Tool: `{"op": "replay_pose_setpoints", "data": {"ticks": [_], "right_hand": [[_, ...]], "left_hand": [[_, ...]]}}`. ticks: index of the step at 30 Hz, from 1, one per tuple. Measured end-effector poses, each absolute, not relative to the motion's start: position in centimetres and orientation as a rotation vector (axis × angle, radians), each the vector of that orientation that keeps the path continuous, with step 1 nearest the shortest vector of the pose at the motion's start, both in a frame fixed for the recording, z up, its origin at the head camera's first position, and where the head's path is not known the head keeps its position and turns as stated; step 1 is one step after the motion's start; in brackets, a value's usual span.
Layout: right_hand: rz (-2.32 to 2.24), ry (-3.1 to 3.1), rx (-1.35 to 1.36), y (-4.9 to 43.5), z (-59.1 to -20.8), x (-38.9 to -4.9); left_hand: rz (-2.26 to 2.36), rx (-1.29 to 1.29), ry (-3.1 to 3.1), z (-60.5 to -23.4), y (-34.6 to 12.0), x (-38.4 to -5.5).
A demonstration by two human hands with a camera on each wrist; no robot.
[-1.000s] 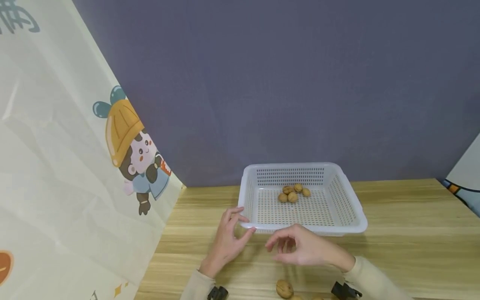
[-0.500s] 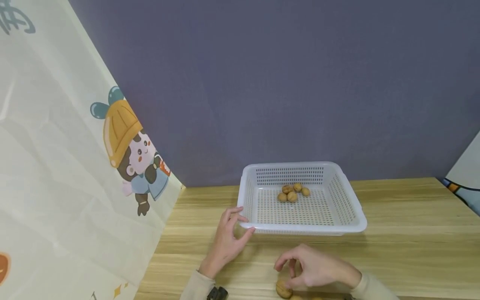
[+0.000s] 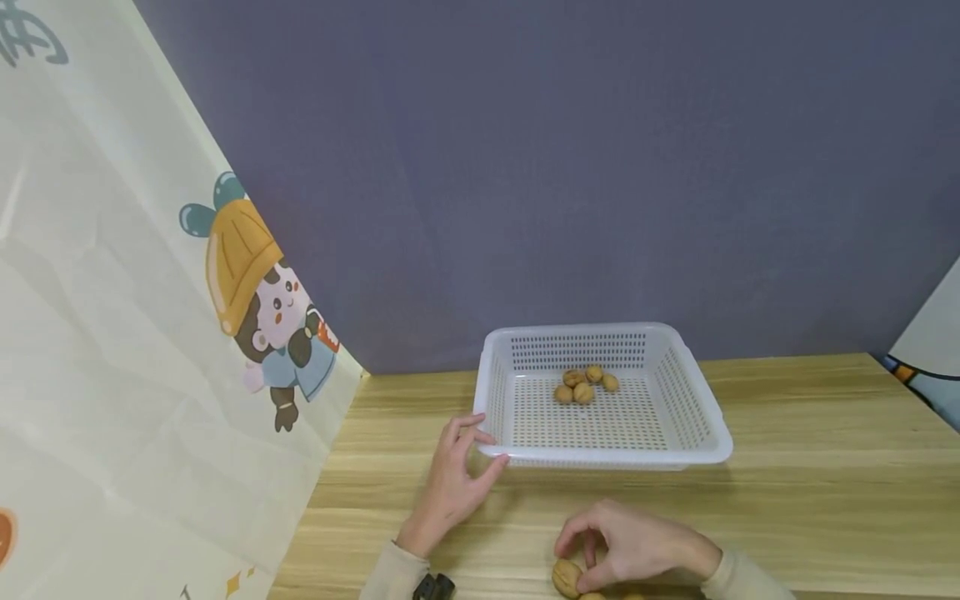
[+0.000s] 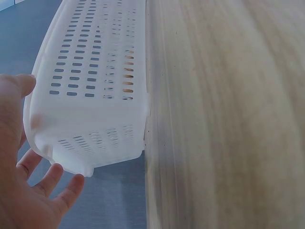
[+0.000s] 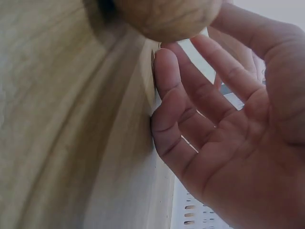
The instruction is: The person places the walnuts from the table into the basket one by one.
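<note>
A white perforated plastic basket (image 3: 607,457) stands on the wooden table with several walnuts (image 3: 582,392) inside. My left hand (image 3: 452,487) holds its near left corner, thumb on the front rim and fingers over the left side. In the left wrist view the thumb and fingers of that hand (image 4: 28,186) lie around the corner of the basket (image 4: 90,114). My right hand (image 3: 637,542) pinches a walnut (image 3: 566,577) near the table's front, with thumb and index finger curled at its edge. From the right wrist, a walnut (image 5: 171,19) covers the thumb tip.
More walnuts (image 3: 592,596) lie beside it, cut off by the bottom of the head view. A dark blue-grey partition (image 3: 562,167) rises behind the basket. On the left hangs a white sheet (image 3: 97,333) printed with a cartoon figure.
My right hand has come down from beside the basket's front rim toward the near walnuts, and its thumb and index finger have closed in on one. The left hand stays at the corner.
</note>
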State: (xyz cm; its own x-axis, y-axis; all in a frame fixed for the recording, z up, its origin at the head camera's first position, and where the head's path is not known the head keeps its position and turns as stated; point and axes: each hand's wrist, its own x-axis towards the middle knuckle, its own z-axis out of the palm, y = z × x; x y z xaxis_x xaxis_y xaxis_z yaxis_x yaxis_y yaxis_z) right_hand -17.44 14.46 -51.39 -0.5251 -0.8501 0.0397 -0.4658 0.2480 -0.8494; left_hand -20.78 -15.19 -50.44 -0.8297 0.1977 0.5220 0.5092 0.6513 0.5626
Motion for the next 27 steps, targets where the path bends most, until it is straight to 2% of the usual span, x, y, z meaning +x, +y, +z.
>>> {"op": "replay_pose_setpoints", "data": {"ticks": [15, 27], "right_hand": [[-1.268, 2.038, -1.195, 14.5, -51.6, -17.3], [-1.359, 2.186, -1.226, 15.0, -50.1, -17.6]], "left_hand": [[-1.028, -0.552, -2.45, -50.4, -15.2, -20.6], [-1.035, -0.55, -2.454, -50.4, -15.2, -20.6]]}}
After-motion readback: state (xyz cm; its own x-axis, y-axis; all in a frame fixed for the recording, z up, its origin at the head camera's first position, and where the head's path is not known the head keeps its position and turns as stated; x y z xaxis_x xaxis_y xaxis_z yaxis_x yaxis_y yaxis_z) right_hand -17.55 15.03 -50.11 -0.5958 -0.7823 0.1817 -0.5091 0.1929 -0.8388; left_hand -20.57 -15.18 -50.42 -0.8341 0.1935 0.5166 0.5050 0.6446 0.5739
